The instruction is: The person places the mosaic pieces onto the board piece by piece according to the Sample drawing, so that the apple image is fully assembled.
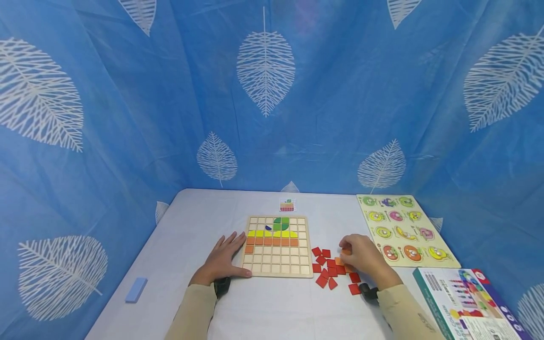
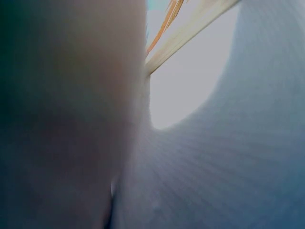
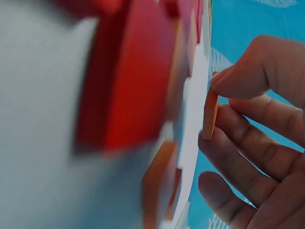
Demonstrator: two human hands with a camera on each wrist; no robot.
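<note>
Best to keep the wooden grid board [image 1: 277, 246] braced and carry the orange tile [image 3: 209, 114] flat so it drops squarely into a cell. The left hand [image 1: 224, 257] lies spread on the surface, fingers touching the board's nine-o'clock edge. At three o'clock, over the red tiles [image 1: 328, 273], the right hand [image 1: 361, 257] pinches the orange tile.

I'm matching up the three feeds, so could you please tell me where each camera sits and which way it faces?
Head: worn on the head, looking forward and down at the grid board, red tiles, both hands and sleeves.
Left wrist: low at the table, close behind the left hand, facing the board's edge.
Right wrist: low, facing the right hand, whose fingers pinch an orange tile.
Head and right wrist views share the red tiles.
</note>
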